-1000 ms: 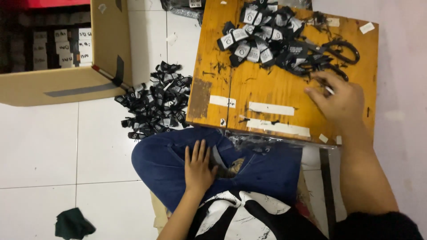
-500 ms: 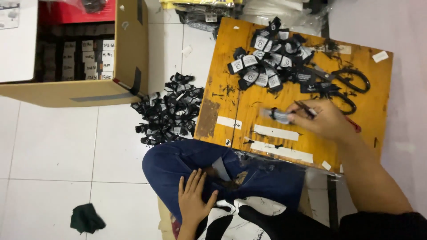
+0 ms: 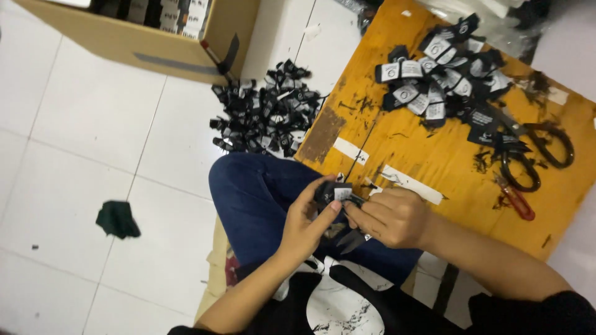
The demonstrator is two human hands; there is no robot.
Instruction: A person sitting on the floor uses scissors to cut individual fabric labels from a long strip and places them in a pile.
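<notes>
Black tag: small fabric tag with a white patch, pinched between both hands over the lap, just off the near edge of the table.
Left hand: left hand curled, thumb and fingertips closed on the tag's left side.
Right hand: right hand closed into a loose fist, fingers gripping the tag's right side; a thin dark tool pokes out below the fist, kind unclear.
Table: orange wooden table, scuffed, with strips of white tape and black ink smears.
Tag heap on table: pile of black-and-white tags at the far end, well apart from the hands.
Scissors: black-handled scissors lying right of that pile; a red-handled tool just beside them.
Floor pile: heap of black tags on white tiles, touching the table's left edge.
Box: cardboard box at upper left, open, holding rows of tags.
Cloth: dark green scrap alone on the floor, left of the knee.
Leg: blue denim under the hands.
</notes>
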